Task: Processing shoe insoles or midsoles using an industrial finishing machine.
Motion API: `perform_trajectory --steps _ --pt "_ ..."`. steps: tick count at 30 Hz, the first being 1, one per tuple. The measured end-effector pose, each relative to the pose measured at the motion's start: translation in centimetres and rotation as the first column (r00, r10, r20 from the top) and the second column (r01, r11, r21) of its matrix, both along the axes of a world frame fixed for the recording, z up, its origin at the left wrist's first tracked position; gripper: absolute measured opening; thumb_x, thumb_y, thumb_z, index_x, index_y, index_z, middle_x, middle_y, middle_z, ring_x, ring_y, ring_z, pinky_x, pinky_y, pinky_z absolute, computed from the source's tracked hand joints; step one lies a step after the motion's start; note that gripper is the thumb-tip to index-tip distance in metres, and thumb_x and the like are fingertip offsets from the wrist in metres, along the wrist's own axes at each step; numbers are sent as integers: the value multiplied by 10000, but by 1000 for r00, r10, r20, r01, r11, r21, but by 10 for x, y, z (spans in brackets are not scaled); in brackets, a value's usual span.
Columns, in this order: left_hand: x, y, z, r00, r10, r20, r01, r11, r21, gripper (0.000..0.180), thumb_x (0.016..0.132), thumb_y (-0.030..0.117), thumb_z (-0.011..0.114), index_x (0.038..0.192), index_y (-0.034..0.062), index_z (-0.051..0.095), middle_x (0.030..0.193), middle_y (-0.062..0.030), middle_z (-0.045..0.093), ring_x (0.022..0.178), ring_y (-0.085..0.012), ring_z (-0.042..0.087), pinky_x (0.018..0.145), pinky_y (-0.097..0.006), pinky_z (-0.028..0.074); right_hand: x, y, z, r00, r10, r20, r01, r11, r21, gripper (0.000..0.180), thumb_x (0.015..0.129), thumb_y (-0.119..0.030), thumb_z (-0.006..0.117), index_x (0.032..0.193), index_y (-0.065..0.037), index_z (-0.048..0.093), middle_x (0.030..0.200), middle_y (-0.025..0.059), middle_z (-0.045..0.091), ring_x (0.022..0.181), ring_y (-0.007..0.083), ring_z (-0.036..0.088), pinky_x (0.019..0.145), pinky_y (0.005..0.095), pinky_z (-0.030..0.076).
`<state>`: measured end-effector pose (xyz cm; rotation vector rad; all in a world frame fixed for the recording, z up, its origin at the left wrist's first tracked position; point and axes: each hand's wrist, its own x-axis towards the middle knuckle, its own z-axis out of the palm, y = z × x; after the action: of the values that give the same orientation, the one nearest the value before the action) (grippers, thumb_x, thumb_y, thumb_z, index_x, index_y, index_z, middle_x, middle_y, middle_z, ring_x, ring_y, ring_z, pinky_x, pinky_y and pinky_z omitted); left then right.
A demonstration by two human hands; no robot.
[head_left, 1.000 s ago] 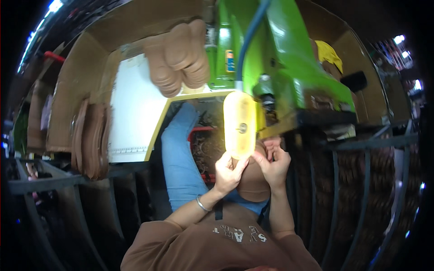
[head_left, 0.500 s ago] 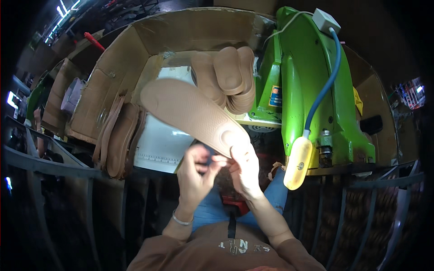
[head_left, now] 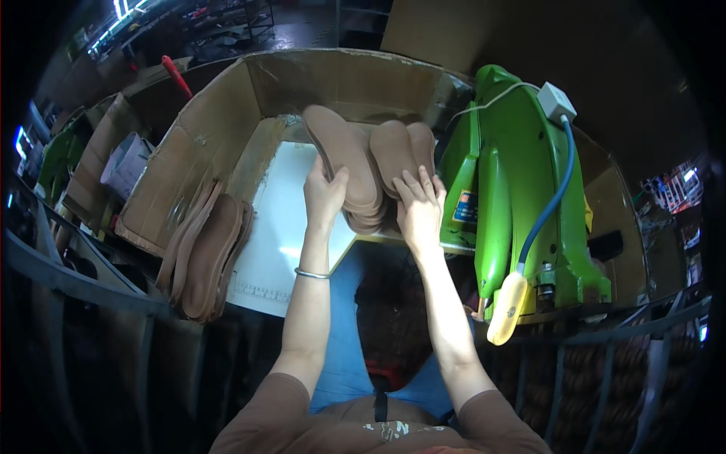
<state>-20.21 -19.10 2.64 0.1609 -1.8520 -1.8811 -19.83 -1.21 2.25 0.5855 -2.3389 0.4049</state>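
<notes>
We see the bare left hand (head_left: 325, 195) at the left side of a long, matt brown, foot-shaped insole (head_left: 342, 155), the top one of a pile at the back of the white, flat-topped desk (head_left: 276, 208). Its thumb lies over the upper face and its fingers bend round the outer edge, so they are clamped on that insole. A plain silver bangle (head_left: 311, 275) circles the wrist.

We see the bare right hand (head_left: 421, 208) laid over the near end of a second pile of rounded brown insoles (head_left: 390, 147), just right of the first. Its fingers are slightly apart; the thumb is hidden, so we cannot tell whether they grip. One more brown insole (head_left: 423, 141) shows just beside that pile.

To our left, several long brown insoles (head_left: 210, 257) lean on edge by the side of the desk, near a tall brown cardboard wall (head_left: 340, 76) that runs round the back. To our right stands a glossy green machine (head_left: 523, 144). Before it hangs a yellow, rounded, oblong lamp (head_left: 508, 306) on a bent blue tube (head_left: 550, 200), which comes from a small white box (head_left: 556, 102).
</notes>
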Motion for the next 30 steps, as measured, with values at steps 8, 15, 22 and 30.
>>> perform_trajectory --steps 8,15,22,30 --pt "-22 6 -28 980 54 190 -9 972 -234 365 732 100 622 1069 -40 626 820 -84 632 761 -172 622 707 -300 476 9 15 17 982 -87 -165 71 992 -101 362 675 43 533 1006 -36 657 1108 105 621 1121 312 507 972 432 389" --pt "9 6 -31 972 235 13 -225 943 -245 536 805 363 689 1160 -24 580 1026 -148 567 878 -233 574 743 -302 485 24 10 19 1000 -30 5 30 997 68 398 608 59 550 976 -45 662 1123 113 611 1169 332 468 953 451 371" --pt "188 -121 34 561 772 -299 -580 109 -807 493 706 255 752 1128 66 581 1155 -167 520 1120 -335 426 918 -472 345 59 14 25 999 -7 -36 9 998 57 504 654 82 508 1133 -49 593 1256 149 519 1221 346 426 969 457 345" --pt "239 -193 19 656 753 53 -325 345 -881 401 763 256 693 1097 44 626 1076 -198 596 1016 -319 561 873 -349 437 114 -4 -15 964 248 91 -231 958 -168 405 669 111 534 1044 -27 601 1073 172 559 1032 353 510 914 438 412"
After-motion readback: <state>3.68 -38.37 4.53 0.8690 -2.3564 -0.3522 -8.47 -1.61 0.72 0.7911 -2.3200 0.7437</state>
